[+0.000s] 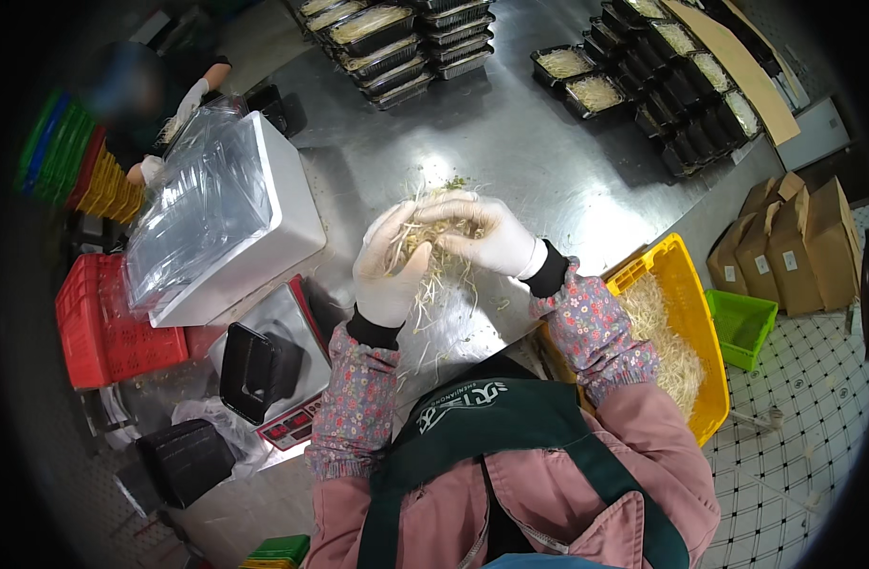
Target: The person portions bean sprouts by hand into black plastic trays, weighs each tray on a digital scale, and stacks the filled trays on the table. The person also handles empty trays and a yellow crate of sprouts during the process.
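Note:
Both my hands wear white gloves and hold one clump of bean sprouts (434, 238) between them over the steel table (377, 156). My left hand (388, 267) cups the clump from the left, thumb up. My right hand (480, 235) curls over it from the right. Loose sprouts hang below the hands and lie scattered on the table. At the left, an empty black plastic tray (248, 373) rests tilted on a digital scale (292, 355). On my right, a yellow plastic crate (715, 384) holds a heap of sprouts (662, 341).
A white foam box (292, 192) with clear plastic lids (199, 206) stands left, by a red crate (114, 320). Filled black trays (395, 64) are stacked at the back; more trays (679, 92) stand back right. A co-worker's gloved hands (189, 107) are at the far left.

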### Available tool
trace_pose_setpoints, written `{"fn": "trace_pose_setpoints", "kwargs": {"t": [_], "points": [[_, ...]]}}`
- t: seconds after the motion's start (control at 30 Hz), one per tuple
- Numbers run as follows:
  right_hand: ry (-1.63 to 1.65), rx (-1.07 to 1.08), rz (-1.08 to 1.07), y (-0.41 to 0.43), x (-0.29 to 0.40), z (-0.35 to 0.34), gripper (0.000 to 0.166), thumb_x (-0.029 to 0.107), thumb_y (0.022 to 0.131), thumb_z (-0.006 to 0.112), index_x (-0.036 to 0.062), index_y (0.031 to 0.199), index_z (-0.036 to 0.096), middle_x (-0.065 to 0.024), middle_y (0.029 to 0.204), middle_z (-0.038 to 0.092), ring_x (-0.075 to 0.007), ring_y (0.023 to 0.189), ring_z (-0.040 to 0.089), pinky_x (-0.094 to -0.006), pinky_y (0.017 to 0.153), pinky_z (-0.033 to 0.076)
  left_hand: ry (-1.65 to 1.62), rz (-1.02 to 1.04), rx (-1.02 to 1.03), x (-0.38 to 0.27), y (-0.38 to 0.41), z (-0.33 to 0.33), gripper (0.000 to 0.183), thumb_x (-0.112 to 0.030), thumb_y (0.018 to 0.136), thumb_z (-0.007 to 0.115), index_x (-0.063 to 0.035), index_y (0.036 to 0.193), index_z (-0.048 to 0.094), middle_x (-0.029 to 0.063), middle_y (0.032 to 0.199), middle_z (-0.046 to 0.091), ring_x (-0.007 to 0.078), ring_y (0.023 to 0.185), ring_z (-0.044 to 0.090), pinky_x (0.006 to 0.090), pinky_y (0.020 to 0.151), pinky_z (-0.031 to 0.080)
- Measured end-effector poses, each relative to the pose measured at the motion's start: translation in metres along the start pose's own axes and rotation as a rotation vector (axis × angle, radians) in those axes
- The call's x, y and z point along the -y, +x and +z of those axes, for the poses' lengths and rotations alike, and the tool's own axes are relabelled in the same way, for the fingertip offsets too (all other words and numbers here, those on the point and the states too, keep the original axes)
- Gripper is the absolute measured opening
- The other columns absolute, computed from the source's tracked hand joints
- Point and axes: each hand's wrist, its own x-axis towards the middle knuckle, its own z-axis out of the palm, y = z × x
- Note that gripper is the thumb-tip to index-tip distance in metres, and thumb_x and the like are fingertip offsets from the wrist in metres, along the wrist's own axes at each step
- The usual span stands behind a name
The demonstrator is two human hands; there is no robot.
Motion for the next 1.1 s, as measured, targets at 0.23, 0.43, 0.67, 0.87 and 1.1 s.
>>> {"fn": "trace_pose_setpoints", "kwargs": {"t": [0.23,0.43,0.67,0.87,1.1], "points": [[-0.374,0.083,0.646,-0.073,-0.098,-0.016,0.065,0.022,0.075,0.075,0.0109,0.135,0.051,-0.0159,0.141,0.046,-0.0302,0.130,0.044,-0.0381,0.107,0.038,0.299,-0.476,0.079,0.092,-0.102,-0.056,0.084,-0.009,0.073,0.075,-0.0009,0.144,0.031,0.0181,0.143,0.036,0.0279,0.127,0.043,0.0356,0.099,0.043],[-0.892,0.102,0.687,-0.069,-0.136,0.050,0.078,0.036,0.074,0.072,0.0067,0.140,0.040,-0.0217,0.143,0.038,-0.0371,0.127,0.043,-0.0412,0.104,0.040,0.709,-0.279,0.007,0.181,-0.126,-0.026,0.105,-0.012,0.065,0.082,0.0007,0.148,0.018,0.0263,0.141,0.033,0.0338,0.129,0.039,0.0379,0.100,0.043],[-0.467,0.080,0.395,-0.114,-0.112,0.090,0.043,0.024,0.083,0.060,0.0129,0.124,0.059,-0.0149,0.129,0.056,-0.0337,0.120,0.052,-0.0405,0.102,0.042,0.237,-0.572,0.004,0.146,-0.155,-0.022,0.092,0.011,0.071,0.064,-0.0071,0.149,0.020,0.0131,0.140,0.034,0.0209,0.103,0.056,0.0298,0.080,0.053],[-0.812,-0.363,0.654,-0.137,-0.140,0.057,0.054,0.018,0.079,0.063,0.0050,0.130,0.052,-0.0187,0.133,0.048,-0.0357,0.119,0.047,-0.0433,0.103,0.038,0.043,-0.549,-0.149,0.196,-0.173,-0.035,0.093,0.016,0.072,0.056,-0.0077,0.151,0.013,0.0186,0.144,0.036,0.0231,0.111,0.054,0.0278,0.080,0.051],[-0.488,-0.312,0.487,-0.139,-0.138,0.065,0.047,0.025,0.084,0.063,0.0075,0.127,0.056,-0.0181,0.133,0.050,-0.0373,0.121,0.048,-0.0420,0.105,0.038,0.227,-0.587,0.072,0.157,-0.161,-0.016,0.095,0.012,0.069,0.056,-0.0138,0.152,0.016,0.0140,0.143,0.037,0.0217,0.109,0.053,0.0279,0.079,0.050]]}}
